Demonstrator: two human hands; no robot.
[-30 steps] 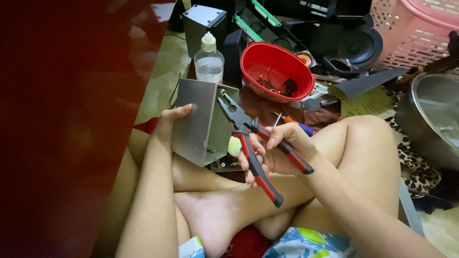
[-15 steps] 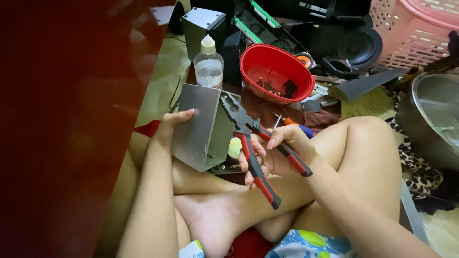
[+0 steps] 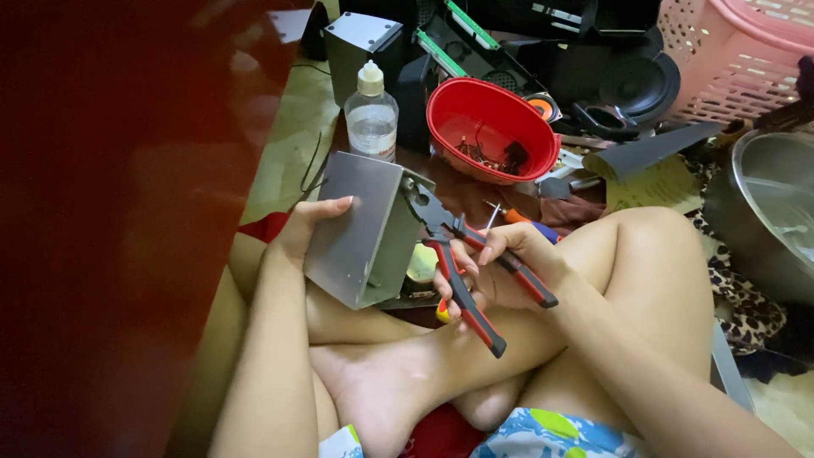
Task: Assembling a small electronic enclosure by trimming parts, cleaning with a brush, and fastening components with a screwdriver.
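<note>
My left hand (image 3: pixel 309 225) grips a grey metal box (image 3: pixel 360 229) by its left side and holds it tilted over my crossed legs. My right hand (image 3: pixel 500 267) holds a pair of pliers (image 3: pixel 462 254) with red and black handles. The pliers' jaws touch the box's upper right corner. The handles are spread apart and point down to the right. A small yellow piece shows just under my right hand's fingers.
A red bowl (image 3: pixel 490 127) with small parts sits behind the box. A clear plastic bottle (image 3: pixel 370 114) stands to its left. A pink basket (image 3: pixel 746 55), a black speaker (image 3: pixel 632 80) and a metal pot (image 3: pixel 763 212) lie on the right. A dark red surface (image 3: pixel 119 212) fills the left.
The metal box has tilted and turned a little, so more of its broad grey face shows. The pliers' jaws have stayed at its upper corner.
</note>
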